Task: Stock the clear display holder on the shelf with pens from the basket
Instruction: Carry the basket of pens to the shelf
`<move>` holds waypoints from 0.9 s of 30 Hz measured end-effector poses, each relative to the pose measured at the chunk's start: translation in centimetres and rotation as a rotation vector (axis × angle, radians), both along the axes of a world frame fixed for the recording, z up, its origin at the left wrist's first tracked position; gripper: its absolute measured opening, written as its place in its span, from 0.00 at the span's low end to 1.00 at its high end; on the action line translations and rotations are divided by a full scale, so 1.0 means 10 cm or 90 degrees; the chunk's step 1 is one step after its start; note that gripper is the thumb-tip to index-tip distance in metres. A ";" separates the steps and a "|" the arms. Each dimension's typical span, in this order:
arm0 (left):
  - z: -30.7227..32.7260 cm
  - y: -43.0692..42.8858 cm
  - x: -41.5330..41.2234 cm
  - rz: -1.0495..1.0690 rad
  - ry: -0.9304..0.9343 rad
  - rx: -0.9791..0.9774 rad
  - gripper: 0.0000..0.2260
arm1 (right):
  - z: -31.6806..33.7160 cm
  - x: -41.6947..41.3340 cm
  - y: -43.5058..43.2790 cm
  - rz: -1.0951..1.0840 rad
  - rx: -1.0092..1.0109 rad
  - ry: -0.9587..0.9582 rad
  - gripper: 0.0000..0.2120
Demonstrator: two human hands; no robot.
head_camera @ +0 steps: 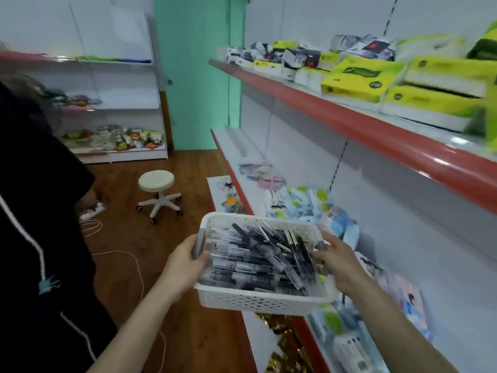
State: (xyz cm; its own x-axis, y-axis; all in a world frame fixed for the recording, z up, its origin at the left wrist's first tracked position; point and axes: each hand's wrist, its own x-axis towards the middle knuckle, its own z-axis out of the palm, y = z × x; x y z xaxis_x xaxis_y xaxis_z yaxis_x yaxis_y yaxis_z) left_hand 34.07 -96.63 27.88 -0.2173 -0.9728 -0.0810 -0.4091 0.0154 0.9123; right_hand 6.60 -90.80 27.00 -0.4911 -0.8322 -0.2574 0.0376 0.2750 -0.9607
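Basket [255, 300], white, perforated: left hand [185, 261] grips one end rim, right hand [339, 263] clasps the other. Pens [258, 255]: heaped inside, between the hands.

A white perforated plastic basket [258, 301], rectangular and tilted slightly, is held in the air beside the lower shelf, with the left hand [185, 265] gripping its left rim and the right hand [336, 262] its right. Black-and-clear capped pens [255, 265], some gold-banded, lie piled crisscross inside, nearly filling it.

White stool [156, 182] on wooden floor [129, 238].
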 end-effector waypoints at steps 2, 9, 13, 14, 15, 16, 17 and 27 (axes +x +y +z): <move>0.05 -0.46 -0.04 0.008 0.002 0.000 0.16 | 0.02 -0.05 -0.52 0.010 -0.005 0.008 0.22; 0.05 -2.33 -0.13 0.047 -0.020 -0.023 0.21 | -0.01 -0.12 -2.43 0.006 -0.017 0.025 0.23; 0.11 -3.38 -0.18 0.048 0.004 0.007 0.22 | 0.11 -0.18 -3.44 0.001 -0.020 0.031 0.23; 0.12 -3.62 -0.18 0.045 0.010 0.007 0.21 | 0.15 -0.18 -3.67 0.002 -0.019 0.031 0.23; 0.14 -3.85 -0.19 0.041 0.013 0.008 0.19 | 0.17 -0.19 -3.91 0.003 -0.018 0.034 0.24; 0.15 -4.09 -0.19 0.040 0.016 0.009 0.18 | 0.19 -0.18 -4.14 0.002 -0.017 0.035 0.24; 0.15 -4.31 -0.19 0.039 0.015 0.012 0.18 | 0.19 -0.17 -4.36 0.000 -0.017 0.038 0.24; 0.03 -6.94 -0.23 0.088 0.006 0.032 0.21 | 0.09 -0.16 -7.12 0.030 -0.023 0.040 0.22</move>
